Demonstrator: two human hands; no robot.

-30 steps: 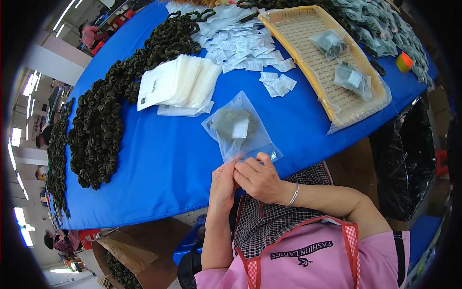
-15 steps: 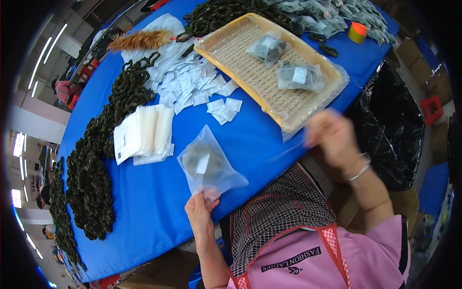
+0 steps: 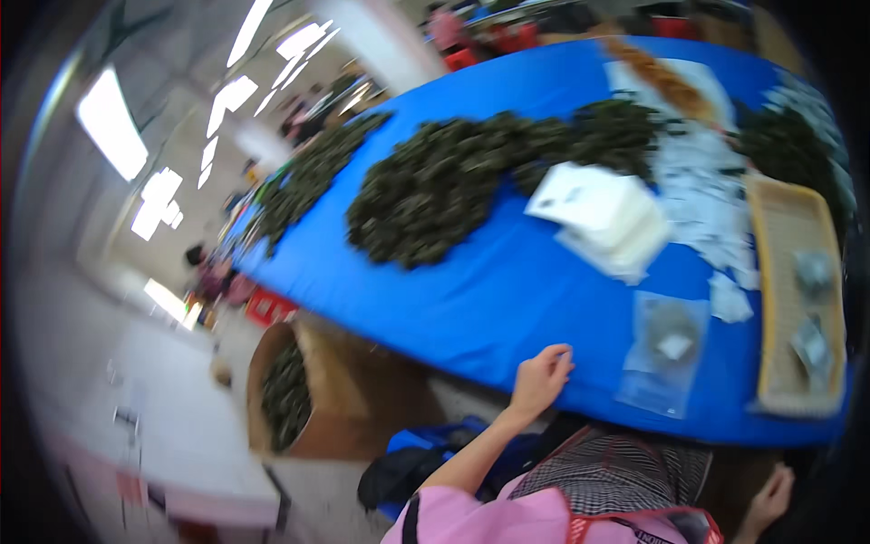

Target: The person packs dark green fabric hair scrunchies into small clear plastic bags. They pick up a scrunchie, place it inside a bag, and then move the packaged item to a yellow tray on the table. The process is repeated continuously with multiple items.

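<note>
My left hand (image 3: 541, 379) is at the front edge of the blue table, fingers curled in with nothing visible in them. To its right, apart from it, a frosted plastic bag (image 3: 648, 376) lies flat on the tabletop. A dark round bundle and a small white packet show through the bag. My right hand (image 3: 770, 497) hangs low beyond the table's front edge at the lower right, touching nothing I can see; blur smears its fingers.
The blue table (image 3: 435, 313) bears dark green coiled heaps (image 3: 426, 195), stacked white bags (image 3: 603, 218), scattered white packets (image 3: 702, 195) and a yellow basket (image 3: 770, 299) holding two filled bags. A cardboard box (image 3: 340, 399) with dark contents stands at the lower left. People sit farther off.
The view has swung left. My left hand has let go of the frosted bag, which now lies on the table. My right hand has dropped from beside the basket to below the table edge.
</note>
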